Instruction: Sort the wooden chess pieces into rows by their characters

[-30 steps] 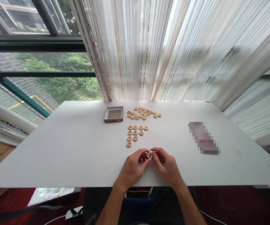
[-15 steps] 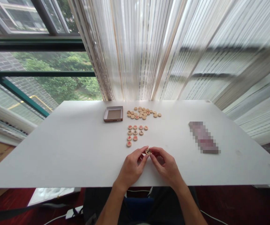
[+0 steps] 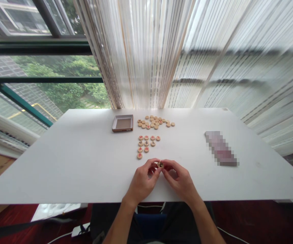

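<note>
Near the front edge of the white table (image 3: 85, 176), the left hand (image 3: 142, 179) and the right hand (image 3: 180, 178) are pinching one round piece (image 3: 160, 164) with a black character from opposite sides, thumbs and forefingers nearly closed around its rim. Just beyond them, ten marked pieces (image 3: 146, 143) are lying in four rows, shortening toward the person, while a loose cluster of mostly plain-faced pieces (image 3: 156, 127) is sitting farther back, beside a shallow open box (image 3: 123, 124).

Round tan pc (image 3: 160, 164) w/ blk char — marked face showing, held btwn L hand (image 3: 142, 180) & R hand (image 3: 180, 178).
</note>
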Available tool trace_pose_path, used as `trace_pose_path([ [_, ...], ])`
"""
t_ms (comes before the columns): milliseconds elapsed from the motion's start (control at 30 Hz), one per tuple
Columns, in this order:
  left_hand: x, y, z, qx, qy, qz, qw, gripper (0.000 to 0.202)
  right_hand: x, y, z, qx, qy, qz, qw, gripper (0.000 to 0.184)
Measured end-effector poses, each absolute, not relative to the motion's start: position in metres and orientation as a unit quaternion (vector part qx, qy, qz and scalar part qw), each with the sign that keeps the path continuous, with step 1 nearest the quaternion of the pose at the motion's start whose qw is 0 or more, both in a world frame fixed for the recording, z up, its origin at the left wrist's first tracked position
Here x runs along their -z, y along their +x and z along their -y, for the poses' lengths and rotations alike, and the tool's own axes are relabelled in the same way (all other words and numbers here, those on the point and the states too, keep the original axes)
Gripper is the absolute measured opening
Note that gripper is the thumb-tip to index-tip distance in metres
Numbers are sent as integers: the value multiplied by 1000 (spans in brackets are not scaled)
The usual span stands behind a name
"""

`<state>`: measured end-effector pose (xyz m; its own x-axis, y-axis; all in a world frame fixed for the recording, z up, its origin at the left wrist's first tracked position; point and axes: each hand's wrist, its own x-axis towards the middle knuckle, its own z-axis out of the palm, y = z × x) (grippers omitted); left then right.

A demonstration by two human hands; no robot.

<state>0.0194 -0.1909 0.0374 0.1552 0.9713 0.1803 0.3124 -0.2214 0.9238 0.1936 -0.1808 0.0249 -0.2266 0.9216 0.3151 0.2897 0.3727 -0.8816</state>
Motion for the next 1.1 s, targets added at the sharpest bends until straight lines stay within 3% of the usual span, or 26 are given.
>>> trace_pose_path([
  [1100,-39,21,190,-429,623,-505,416,14,-30,193,185,-334,-411,731,429,17],
])
